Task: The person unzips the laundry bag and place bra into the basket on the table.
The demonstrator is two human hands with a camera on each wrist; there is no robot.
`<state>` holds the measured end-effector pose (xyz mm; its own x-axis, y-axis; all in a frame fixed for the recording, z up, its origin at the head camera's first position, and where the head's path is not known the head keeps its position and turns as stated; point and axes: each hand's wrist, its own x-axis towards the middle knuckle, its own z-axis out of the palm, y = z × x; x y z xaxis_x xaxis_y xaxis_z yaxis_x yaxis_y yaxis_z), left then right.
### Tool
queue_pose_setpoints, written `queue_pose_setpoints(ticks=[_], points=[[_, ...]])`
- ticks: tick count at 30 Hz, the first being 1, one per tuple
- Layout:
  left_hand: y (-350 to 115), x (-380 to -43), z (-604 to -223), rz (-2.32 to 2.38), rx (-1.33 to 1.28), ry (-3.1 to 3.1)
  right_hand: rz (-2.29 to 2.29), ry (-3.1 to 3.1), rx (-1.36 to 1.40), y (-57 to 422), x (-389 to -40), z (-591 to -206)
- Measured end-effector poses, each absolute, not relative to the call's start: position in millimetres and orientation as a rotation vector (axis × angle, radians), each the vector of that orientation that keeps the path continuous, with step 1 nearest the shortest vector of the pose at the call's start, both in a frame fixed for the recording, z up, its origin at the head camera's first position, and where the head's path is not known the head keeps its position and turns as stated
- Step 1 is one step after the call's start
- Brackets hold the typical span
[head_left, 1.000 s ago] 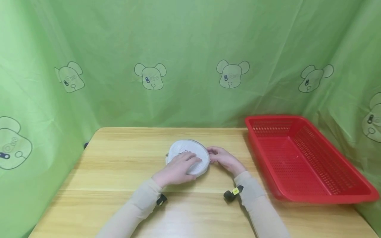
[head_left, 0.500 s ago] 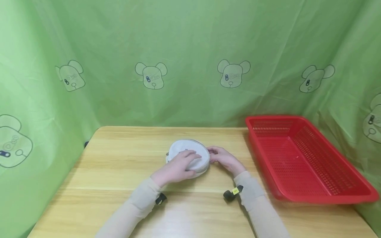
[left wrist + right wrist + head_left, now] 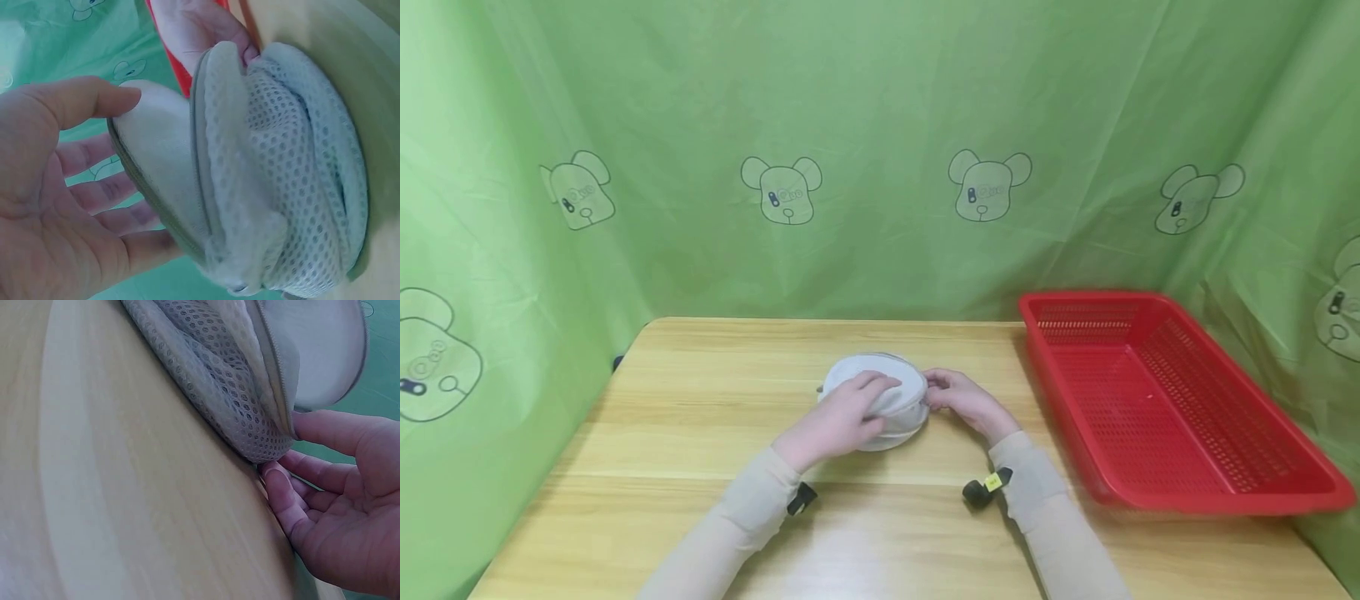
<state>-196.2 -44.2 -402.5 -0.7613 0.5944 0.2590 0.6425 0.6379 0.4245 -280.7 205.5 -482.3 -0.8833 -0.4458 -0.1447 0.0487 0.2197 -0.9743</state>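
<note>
A round white-grey mesh laundry bag (image 3: 895, 429) lies on the table, its zipped lid (image 3: 165, 147) partly lifted from the mesh body. My left hand (image 3: 838, 421) pinches the lid's rim, thumb on one face and fingers behind it in the left wrist view. At the bag's right edge, my right hand (image 3: 966, 400) holds the mesh body; in the right wrist view its fingertips (image 3: 281, 490) meet the edge just below the open zipper (image 3: 275, 356). The inside of the bag is mostly hidden.
To the right, a red perforated plastic basket (image 3: 1075, 425) stands on the wooden table (image 3: 715, 400). Green curtains (image 3: 880, 258) printed with bear heads enclose the back and both sides.
My left hand has drawn the lid up and slightly left, widening the gap between lid and body. My right hand stays at the bag's right edge.
</note>
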Motion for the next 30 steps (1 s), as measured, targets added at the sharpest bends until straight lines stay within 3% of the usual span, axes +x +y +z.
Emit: queue_pose_setpoints(ticks=[30], points=[[-70.8, -199.3, -378.5, -0.875, -0.921, -2.592, -1.664, 2.123, -0.31, 204.3, -282.6, -484.3]])
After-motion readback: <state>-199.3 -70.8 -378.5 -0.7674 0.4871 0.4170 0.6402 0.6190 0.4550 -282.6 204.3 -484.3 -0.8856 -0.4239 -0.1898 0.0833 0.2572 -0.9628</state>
